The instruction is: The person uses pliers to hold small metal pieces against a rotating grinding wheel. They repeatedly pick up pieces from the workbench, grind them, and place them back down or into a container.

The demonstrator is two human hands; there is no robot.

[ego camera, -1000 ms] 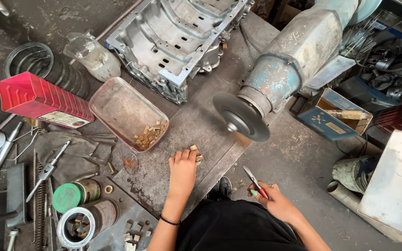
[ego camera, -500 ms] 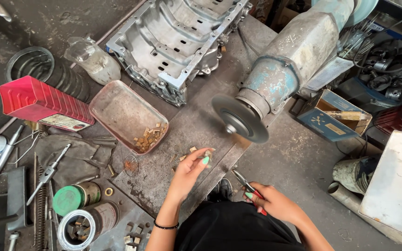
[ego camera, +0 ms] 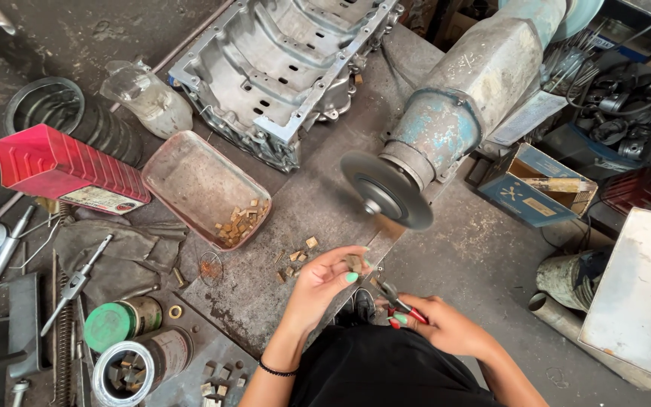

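The left hand (ego camera: 324, 283) pinches a small tan block (ego camera: 353, 263) near the middle of the frame, just up and left of the red-handled pliers (ego camera: 395, 298) gripped in the right hand (ego camera: 446, 325), below the grinding disc (ego camera: 386, 188).

A metal workshop is indicated by a worn blue-grey bench grinder w/ dark disc (ego camera: 446, 128), a cast aluminium engine casing (ego camera: 280, 68) & scattered steel hand tools (ego camera: 69, 283).
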